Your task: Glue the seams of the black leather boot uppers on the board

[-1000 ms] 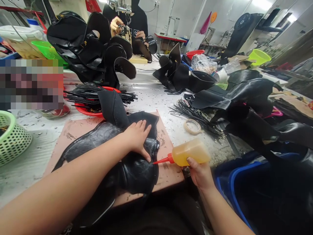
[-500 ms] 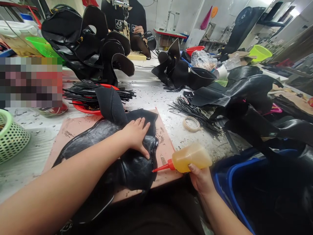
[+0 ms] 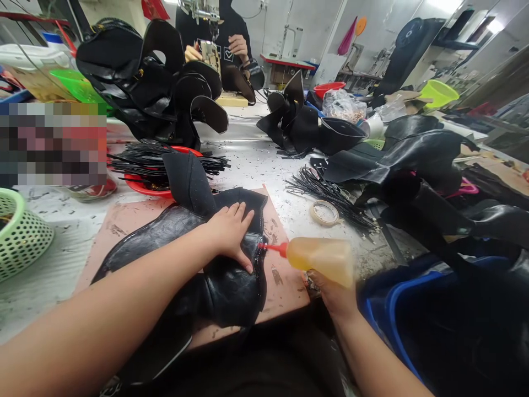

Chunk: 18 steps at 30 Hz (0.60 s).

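My left hand (image 3: 232, 231) lies flat with spread fingers on a black leather piece (image 3: 231, 298), which looks like a boot upper. A stitched seam runs down the right edge of that piece. In my right hand (image 3: 334, 295) is a squeeze bottle (image 3: 320, 256) of yellowish liquid, held nearly level. Its red nozzle points left, with the tip at the seam edge just right of my left hand. Under the leather is a pinkish board (image 3: 285, 281) with dark smears.
A red bowl (image 3: 142, 186) with black strips stands behind the leather. To the right are a tape roll (image 3: 324, 212), black cords (image 3: 308, 187), more black leather (image 3: 397, 149) and a blue bin (image 3: 390, 314). A green basket (image 3: 28, 242) is at left. Across the table a person (image 3: 237, 47) sits at a sewing machine.
My right hand has moved the bottle up along the leather's right edge, from its lower part to the seam near my left hand. My left hand stays in place.
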Motion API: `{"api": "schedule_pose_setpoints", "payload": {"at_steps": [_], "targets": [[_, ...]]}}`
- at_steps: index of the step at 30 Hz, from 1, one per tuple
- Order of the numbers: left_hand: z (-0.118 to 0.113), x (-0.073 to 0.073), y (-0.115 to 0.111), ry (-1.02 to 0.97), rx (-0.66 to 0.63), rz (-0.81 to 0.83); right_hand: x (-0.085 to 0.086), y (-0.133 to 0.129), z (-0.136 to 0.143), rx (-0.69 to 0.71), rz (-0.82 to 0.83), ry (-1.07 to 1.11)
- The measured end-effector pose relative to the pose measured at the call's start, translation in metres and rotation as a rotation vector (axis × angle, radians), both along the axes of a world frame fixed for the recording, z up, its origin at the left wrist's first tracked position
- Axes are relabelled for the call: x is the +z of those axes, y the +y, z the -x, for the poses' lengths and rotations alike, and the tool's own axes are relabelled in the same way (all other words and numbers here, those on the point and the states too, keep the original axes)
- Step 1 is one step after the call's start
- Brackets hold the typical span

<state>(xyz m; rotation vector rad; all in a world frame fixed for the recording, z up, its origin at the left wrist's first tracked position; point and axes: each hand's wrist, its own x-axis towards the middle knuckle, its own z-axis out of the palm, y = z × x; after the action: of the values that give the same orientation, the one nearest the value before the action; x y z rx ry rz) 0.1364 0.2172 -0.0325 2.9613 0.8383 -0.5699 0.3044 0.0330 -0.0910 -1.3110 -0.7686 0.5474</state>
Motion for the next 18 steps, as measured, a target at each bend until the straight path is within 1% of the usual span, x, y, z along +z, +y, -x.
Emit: {"api": "schedule_pose_setpoints", "payload": {"at_steps": [2, 4, 5, 6, 7, 8, 9, 10, 11, 13, 14, 15, 16, 17, 18], "targets": [[0.0, -0.001, 0.0, -0.008, -0.012, -0.012, 0.012, 0.008, -0.001, -0.112, -0.08, -0.169], [0.0, -0.001, 0.0, -0.012, -0.022, -0.021, 0.031, 0.018, -0.004, -0.261, -0.206, -0.344], [0.0, 0.0, -0.001, -0.013, -0.024, -0.021, 0.042, 0.023, -0.007, -0.332, -0.276, -0.378], [0.001, 0.003, -0.001, -0.014, -0.023, -0.019, 0.052, 0.027, -0.012, -0.384, -0.339, -0.356], [0.002, 0.008, -0.001, -0.021, -0.023, -0.02, 0.06, 0.03, -0.017, -0.404, -0.379, -0.295], [0.005, 0.015, -0.001, -0.039, -0.025, -0.027, 0.067, 0.032, -0.025, -0.382, -0.381, -0.204], [0.01, 0.024, -0.001, -0.065, -0.029, -0.044, 0.072, 0.033, -0.033, -0.321, -0.334, -0.099], [0.017, 0.035, 0.0, -0.096, -0.03, -0.07, 0.075, 0.032, -0.044, -0.235, -0.241, 0.003], [0.027, 0.047, 0.0, -0.129, -0.026, -0.102, 0.075, 0.031, -0.054, -0.134, -0.109, 0.092], [0.055, 0.072, 0.001, -0.182, 0.017, -0.16, 0.071, 0.027, -0.075, 0.079, 0.228, 0.196], [0.071, 0.082, 0.001, -0.21, 0.055, -0.177, 0.069, 0.026, -0.084, 0.178, 0.407, 0.192], [0.089, 0.091, 0.0, -0.233, 0.098, -0.179, 0.067, 0.026, -0.091, 0.272, 0.585, 0.134], [0.106, 0.096, -0.001, -0.25, 0.132, -0.167, 0.066, 0.027, -0.096, 0.359, 0.747, 0.013], [0.121, 0.1, -0.002, -0.251, 0.157, -0.149, 0.068, 0.029, -0.099, 0.425, 0.88, -0.17], [0.134, 0.1, -0.005, -0.236, 0.176, -0.131, 0.071, 0.033, -0.1, 0.464, 0.981, -0.395]]}}
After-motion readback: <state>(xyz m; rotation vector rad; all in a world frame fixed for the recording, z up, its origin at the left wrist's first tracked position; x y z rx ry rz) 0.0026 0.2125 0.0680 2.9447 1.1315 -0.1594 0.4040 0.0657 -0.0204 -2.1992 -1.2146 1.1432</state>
